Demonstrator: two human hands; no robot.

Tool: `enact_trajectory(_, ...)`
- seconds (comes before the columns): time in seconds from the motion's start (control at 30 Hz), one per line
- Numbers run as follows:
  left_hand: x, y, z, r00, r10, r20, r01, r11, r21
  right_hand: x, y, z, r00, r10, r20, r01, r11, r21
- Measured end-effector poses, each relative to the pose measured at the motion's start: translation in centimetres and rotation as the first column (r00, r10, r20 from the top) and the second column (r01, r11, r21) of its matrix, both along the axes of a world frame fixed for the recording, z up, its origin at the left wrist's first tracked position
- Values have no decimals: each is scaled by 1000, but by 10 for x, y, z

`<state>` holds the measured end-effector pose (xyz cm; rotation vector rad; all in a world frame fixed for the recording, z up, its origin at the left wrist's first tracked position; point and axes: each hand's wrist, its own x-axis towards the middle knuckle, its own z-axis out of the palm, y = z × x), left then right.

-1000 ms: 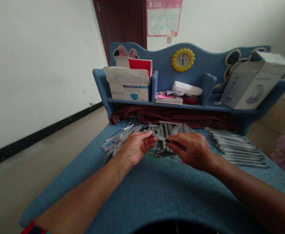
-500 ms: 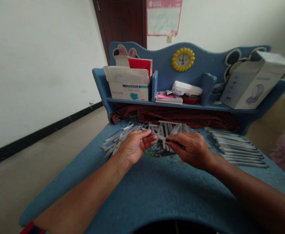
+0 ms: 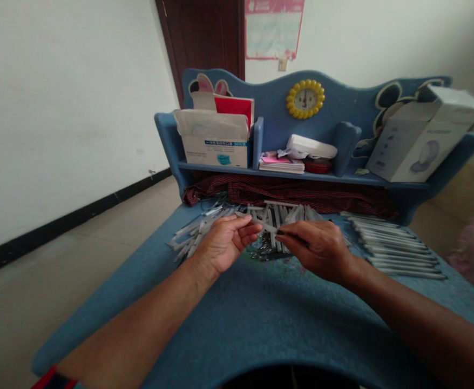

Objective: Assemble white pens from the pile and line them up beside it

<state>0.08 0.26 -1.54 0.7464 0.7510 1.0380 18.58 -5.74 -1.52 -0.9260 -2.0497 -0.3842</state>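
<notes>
My left hand (image 3: 223, 244) pinches one end of a thin grey pen barrel (image 3: 261, 223) over the blue desk (image 3: 261, 319). My right hand (image 3: 316, 246) is closed on a small dark pen part (image 3: 297, 238) and meets the barrel's other end. Both hands hover just above a heap of small dark metal parts (image 3: 266, 252). Behind them lies a loose pile of grey pen barrels (image 3: 204, 227). A neat row of finished grey pens (image 3: 394, 246) lies to the right of my right hand.
A blue shelf (image 3: 302, 175) rises at the desk's back with a mask box (image 3: 215, 143), pink notebooks (image 3: 281, 162), a white carton (image 3: 421, 135) and a yellow clock (image 3: 305, 99). A red checked cloth (image 3: 293, 194) lies under it. Bare floor is at the left.
Both hands have barely shifted; the right hand has edged slightly left, bringing its dark part closer against the barrel's end.
</notes>
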Motion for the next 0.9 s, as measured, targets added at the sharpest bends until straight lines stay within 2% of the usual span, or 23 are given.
enact_trajectory(0.33, 0, -1, 0, 1000, 22, 8, -23, 993, 114, 4, 3, -4, 997, -77, 29, 78, 996, -45)
enact_trajectory(0.6, 1, -3, 2, 998, 58, 1, -57, 989, 138, 2, 4, -4, 996, -94, -3, 94, 991, -97)
enact_trajectory(0.9, 2, -6, 8, 997, 81, 1, -80, 990, 112, 1, 4, -6, 997, -67, -23, 67, 998, -23)
